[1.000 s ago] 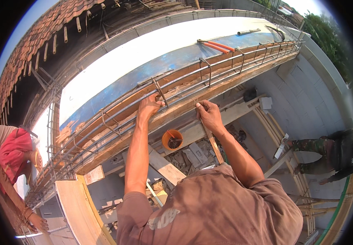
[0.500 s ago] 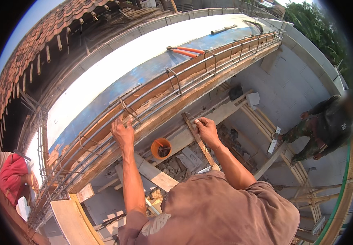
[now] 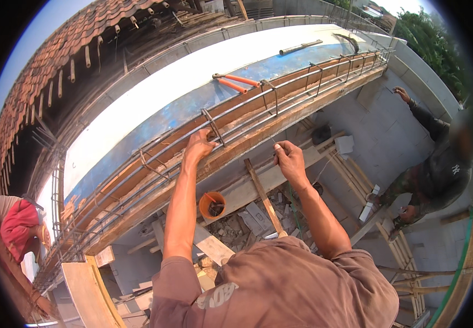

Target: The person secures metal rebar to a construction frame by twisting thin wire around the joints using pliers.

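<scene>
Over rubble (image 3: 255, 218), the left hand (image 3: 198, 145) is seemingly gripping a steel ring (image 3: 215, 128); the right hand (image 3: 290, 158), apparently pinching wire (image 3: 273, 140), likely needs bringing nearer.

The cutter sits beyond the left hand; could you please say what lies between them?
Between the left hand and cutter, the head view shows rebar, a wooden board and the blue strip.

Bare metal and raw wood, mostly matt.
Rebar cage (image 3: 275, 100): dull metal, ribless at this range. Formwork boards (image 3: 244, 143): rough, unfinished wood. Far side, blue strip (image 3: 184, 112) smooth-looking, scuffed; white panel (image 3: 138, 104) smooth. Orange cutter handles (image 3: 244, 80): smooth, plastic-looking. Bucket (image 3: 202, 210): plastic. Near, brown shirt (image 3: 302, 279): matt cloth. Far left, roof tiles (image 3: 50, 57) rough.
</scene>
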### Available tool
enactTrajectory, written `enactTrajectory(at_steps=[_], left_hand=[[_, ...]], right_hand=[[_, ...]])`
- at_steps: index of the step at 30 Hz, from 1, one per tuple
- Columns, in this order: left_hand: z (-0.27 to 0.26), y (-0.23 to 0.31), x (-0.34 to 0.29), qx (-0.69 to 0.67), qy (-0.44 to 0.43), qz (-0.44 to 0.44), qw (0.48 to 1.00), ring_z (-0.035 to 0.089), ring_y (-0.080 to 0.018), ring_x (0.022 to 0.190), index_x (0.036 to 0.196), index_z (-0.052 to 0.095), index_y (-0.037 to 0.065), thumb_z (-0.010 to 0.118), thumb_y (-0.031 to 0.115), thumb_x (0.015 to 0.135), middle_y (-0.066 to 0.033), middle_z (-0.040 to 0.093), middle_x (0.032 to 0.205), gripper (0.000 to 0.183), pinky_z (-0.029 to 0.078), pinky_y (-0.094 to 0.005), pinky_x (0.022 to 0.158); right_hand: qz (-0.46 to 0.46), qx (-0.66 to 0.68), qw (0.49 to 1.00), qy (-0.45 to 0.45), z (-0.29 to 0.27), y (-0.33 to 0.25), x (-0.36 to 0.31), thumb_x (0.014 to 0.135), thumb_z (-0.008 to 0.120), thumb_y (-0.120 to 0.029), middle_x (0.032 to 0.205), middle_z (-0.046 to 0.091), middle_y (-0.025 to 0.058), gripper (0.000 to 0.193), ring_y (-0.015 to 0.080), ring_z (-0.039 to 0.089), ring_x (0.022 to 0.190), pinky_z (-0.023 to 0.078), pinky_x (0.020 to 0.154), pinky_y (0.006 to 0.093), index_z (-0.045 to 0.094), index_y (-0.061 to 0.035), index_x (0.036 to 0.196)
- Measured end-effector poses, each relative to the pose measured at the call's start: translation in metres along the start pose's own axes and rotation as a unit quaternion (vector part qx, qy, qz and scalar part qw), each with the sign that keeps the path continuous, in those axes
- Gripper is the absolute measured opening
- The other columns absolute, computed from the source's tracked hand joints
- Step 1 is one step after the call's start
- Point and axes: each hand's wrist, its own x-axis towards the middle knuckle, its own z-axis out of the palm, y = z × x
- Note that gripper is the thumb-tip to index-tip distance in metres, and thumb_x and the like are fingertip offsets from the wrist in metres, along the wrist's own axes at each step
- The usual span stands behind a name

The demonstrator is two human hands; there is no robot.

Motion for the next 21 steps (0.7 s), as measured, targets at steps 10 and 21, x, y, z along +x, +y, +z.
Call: enactTrajectory(at_steps=[10,21], left_hand=[[0.039,-0.041,0.02,-0.103,0.115,0.033,0.987,0.071,-0.0287,0.108,0.12,0.072,0.01,0.078,0.008,0.08,-0.0166,0.075,0.112,0.041,0.054,-0.0393,0.093],[0.032,-0.021,0.012,-0.086,0.111,-0.009,0.99,0.073,-0.0295,0.097,0.113,0.076,0.01,0.079,0.015,0.08,-0.0163,0.076,0.103,0.033,0.055,-0.0392,0.085]], right_hand=[[0.025,-0.011,0.997,-0.074,0.025,0.001,0.017,0.101,0.061,-0.02,0.069,0.065,0.0066,0.025,0.0099,0.058,0.061,0.047,0.059,0.0301,0.068,0.0041,0.104],[-0.157,-0.356,0.917,-0.091,0.109,-0.021,0.11,0.085,0.058,-0.017,0.091,0.072,0.0244,0.026,0.043,0.069,0.091,0.053,0.081,0.0515,0.074,-0.0055,0.102]])
